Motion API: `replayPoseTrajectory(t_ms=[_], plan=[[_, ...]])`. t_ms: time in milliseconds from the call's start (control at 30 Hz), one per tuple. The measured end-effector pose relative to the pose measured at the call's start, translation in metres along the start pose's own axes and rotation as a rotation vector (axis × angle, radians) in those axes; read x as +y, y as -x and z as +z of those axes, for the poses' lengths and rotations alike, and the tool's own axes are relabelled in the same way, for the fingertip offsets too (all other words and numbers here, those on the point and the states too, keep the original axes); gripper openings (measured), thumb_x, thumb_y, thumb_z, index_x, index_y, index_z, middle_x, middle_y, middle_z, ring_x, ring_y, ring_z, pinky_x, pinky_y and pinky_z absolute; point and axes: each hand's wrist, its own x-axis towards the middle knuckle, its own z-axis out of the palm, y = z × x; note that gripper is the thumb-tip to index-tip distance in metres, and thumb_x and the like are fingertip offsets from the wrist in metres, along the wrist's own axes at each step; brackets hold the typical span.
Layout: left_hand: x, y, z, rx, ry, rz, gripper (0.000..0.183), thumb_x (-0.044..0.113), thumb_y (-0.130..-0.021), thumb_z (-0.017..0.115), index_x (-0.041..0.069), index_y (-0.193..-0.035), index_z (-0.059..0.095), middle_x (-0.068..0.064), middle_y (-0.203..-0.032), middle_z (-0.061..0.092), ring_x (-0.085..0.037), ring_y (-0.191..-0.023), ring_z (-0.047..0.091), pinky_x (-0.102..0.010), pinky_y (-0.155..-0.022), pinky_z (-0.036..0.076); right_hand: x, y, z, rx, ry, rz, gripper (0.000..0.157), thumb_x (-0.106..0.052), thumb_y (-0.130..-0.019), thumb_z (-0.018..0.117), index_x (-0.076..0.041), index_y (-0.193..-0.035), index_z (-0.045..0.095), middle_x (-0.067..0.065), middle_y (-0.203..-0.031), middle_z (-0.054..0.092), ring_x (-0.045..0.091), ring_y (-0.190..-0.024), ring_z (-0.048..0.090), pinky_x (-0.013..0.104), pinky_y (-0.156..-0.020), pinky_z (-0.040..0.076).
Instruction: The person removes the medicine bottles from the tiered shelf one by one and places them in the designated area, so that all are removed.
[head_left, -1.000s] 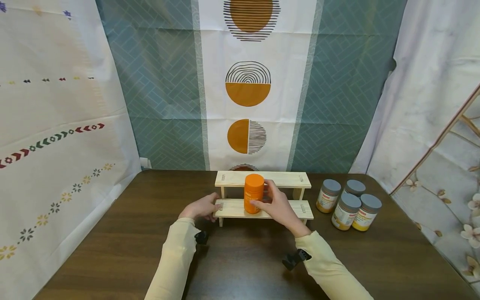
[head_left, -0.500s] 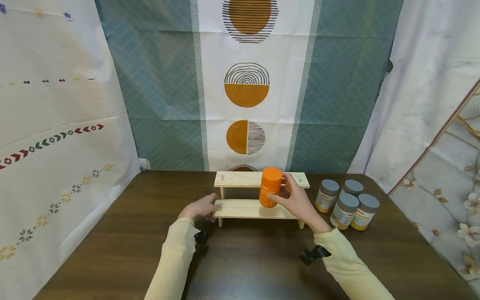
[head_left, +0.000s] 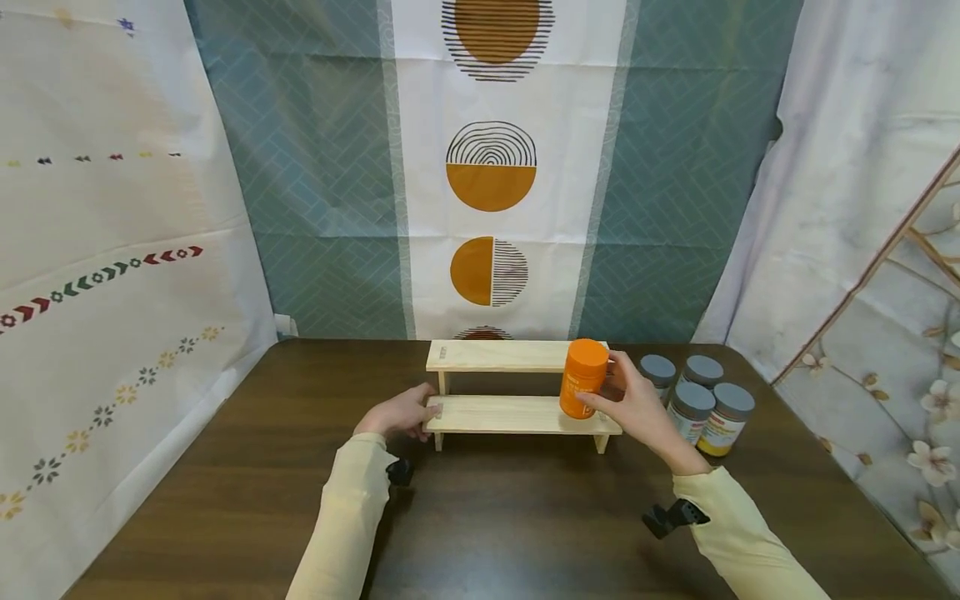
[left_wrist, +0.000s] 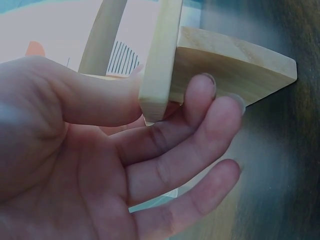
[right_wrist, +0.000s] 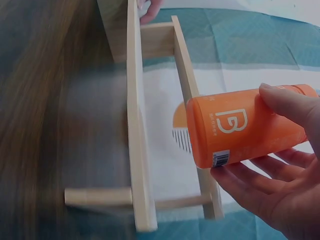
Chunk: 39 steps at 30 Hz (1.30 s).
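An orange bottle [head_left: 582,380] with an orange lid is in my right hand [head_left: 636,407], thumb on one side and fingers on the other. In the right wrist view the bottle's [right_wrist: 235,125] base hangs apart from the lower board, above its right end. The two-tier wooden stand [head_left: 495,414] has a lower front board and a higher back board. My left hand [head_left: 397,412] grips the left end of the lower board; in the left wrist view the thumb presses the board's end [left_wrist: 162,70] from above, with fingers curled beneath it.
Several grey-lidded jars [head_left: 692,402] stand in a cluster to the right of the stand, partly hidden behind my right hand. The dark wooden table [head_left: 480,517] stretches out in front of the stand. A patterned cloth [head_left: 491,192] hangs behind the table.
My right hand has lifted the orange bottle off the middle of the lower board and carried it right, to above the board's right end. The left hand has stayed on the board's left end.
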Motion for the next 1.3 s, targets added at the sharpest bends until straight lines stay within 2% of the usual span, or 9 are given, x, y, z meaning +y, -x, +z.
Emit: replayPoseTrajectory(t_ms=[133, 333, 567, 633, 667, 867, 967, 1167, 1300], plan=[[0.003, 0.0, -0.001, -0.012, 0.017, 0.007, 0.033, 0.016, -0.102, 0.047, -0.002, -0.13, 0.043, -0.011, -0.075, 0.056, -0.021, -0.064, 0.064, -0.036, -0.063, 0.05, 0.006, 0.011, -0.016, 0.016, 0.042, 0.012, 0.071, -0.023, -0.085, 0.075, -0.006, -0.141, 0.035, 0.023, -0.13, 0.057, 0.041, -0.111, 0.063, 0.051, -0.088, 0.054], [0.004, -0.002, -0.004, 0.008, 0.016, -0.002, 0.034, 0.015, -0.102, 0.047, -0.002, -0.131, 0.042, -0.011, -0.075, 0.055, -0.021, -0.064, 0.064, -0.035, -0.062, 0.049, 0.011, 0.022, -0.036, 0.035, 0.068, 0.002, 0.069, -0.021, -0.086, 0.074, -0.004, -0.139, 0.034, 0.024, -0.128, 0.058, 0.041, -0.11, 0.063, 0.045, -0.083, 0.056], [0.003, -0.002, -0.004, 0.001, 0.009, -0.007, 0.036, 0.016, -0.102, 0.046, -0.002, -0.132, 0.041, -0.011, -0.078, 0.056, -0.019, -0.063, 0.063, -0.033, -0.062, 0.049, 0.02, 0.041, -0.053, 0.023, 0.174, -0.011, 0.065, -0.021, -0.083, 0.077, -0.003, -0.134, 0.041, 0.021, -0.122, 0.062, 0.019, -0.099, 0.07, 0.037, -0.076, 0.058], [0.003, -0.002, -0.003, 0.002, 0.012, -0.008, 0.036, 0.016, -0.102, 0.046, -0.002, -0.133, 0.041, -0.011, -0.078, 0.056, -0.019, -0.063, 0.063, -0.034, -0.063, 0.049, 0.023, 0.047, -0.056, 0.018, 0.183, -0.021, 0.064, -0.021, -0.082, 0.078, -0.003, -0.132, 0.042, 0.021, -0.121, 0.063, 0.018, -0.099, 0.07, 0.037, -0.075, 0.059], [0.003, -0.002, -0.003, 0.002, 0.013, -0.007, 0.036, 0.015, -0.102, 0.046, -0.002, -0.133, 0.041, -0.011, -0.078, 0.056, -0.019, -0.063, 0.063, -0.034, -0.063, 0.049, 0.024, 0.05, -0.057, 0.015, 0.186, -0.021, 0.063, -0.021, -0.082, 0.078, -0.003, -0.132, 0.043, 0.02, -0.12, 0.063, 0.018, -0.099, 0.07, 0.037, -0.075, 0.059], [0.003, -0.001, -0.003, 0.004, 0.014, -0.006, 0.035, 0.015, -0.102, 0.046, -0.002, -0.132, 0.042, -0.011, -0.078, 0.056, -0.02, -0.064, 0.063, -0.034, -0.063, 0.049, 0.033, 0.064, -0.057, 0.001, 0.195, -0.029, 0.064, -0.015, -0.08, 0.08, 0.0, -0.129, 0.042, 0.023, -0.119, 0.06, 0.04, -0.1, 0.067, 0.041, -0.075, 0.058], [0.002, -0.001, -0.002, 0.006, 0.018, -0.014, 0.035, 0.015, -0.102, 0.047, -0.001, -0.132, 0.042, -0.011, -0.076, 0.056, -0.02, -0.063, 0.063, -0.034, -0.063, 0.049, 0.038, 0.068, -0.053, -0.009, 0.234, -0.031, 0.066, -0.013, -0.076, 0.082, 0.003, -0.127, 0.043, 0.025, -0.116, 0.061, 0.043, -0.097, 0.067, 0.043, -0.075, 0.058], [-0.003, -0.002, 0.001, 0.019, 0.011, -0.016, 0.035, 0.015, -0.101, 0.048, -0.001, -0.132, 0.042, -0.01, -0.075, 0.057, -0.018, -0.062, 0.063, -0.032, -0.061, 0.048, 0.045, 0.074, -0.048, -0.054, 0.265, 0.018, 0.069, -0.015, -0.074, 0.083, 0.004, -0.125, 0.042, 0.027, -0.114, 0.062, 0.038, -0.093, 0.069, 0.041, -0.073, 0.058], [-0.002, -0.002, 0.0, 0.018, 0.003, -0.009, 0.036, 0.015, -0.101, 0.048, -0.002, -0.133, 0.042, -0.011, -0.076, 0.058, -0.018, -0.062, 0.063, -0.032, -0.061, 0.048, 0.049, 0.077, -0.048, -0.024, 0.313, -0.001, 0.066, -0.015, -0.071, 0.085, 0.004, -0.121, 0.045, 0.022, -0.107, 0.066, 0.023, -0.084, 0.07, 0.032, -0.069, 0.057]])
